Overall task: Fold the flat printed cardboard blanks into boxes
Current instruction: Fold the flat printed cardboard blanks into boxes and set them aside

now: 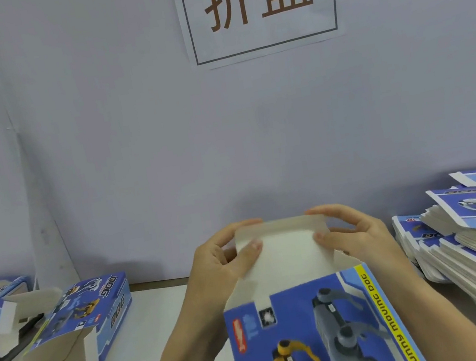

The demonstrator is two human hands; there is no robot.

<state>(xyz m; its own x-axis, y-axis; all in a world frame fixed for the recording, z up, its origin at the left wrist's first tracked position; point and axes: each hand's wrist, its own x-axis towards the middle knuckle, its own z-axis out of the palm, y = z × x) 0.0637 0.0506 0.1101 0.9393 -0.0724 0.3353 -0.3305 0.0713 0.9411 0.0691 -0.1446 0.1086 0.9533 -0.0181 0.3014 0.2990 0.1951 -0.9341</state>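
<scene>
I have the blue box (320, 328) low in the centre of my view, over the near edge of the table (148, 333), its face printed with yellow and grey robot dogs and "FUNNY MOVING DOG" on a yellow strip. Its plain white end flap (284, 253) stands raised. My left hand (221, 260) and right hand (359, 236) pinch that flap's two sides, thumbs in front, fingers curled behind
</scene>
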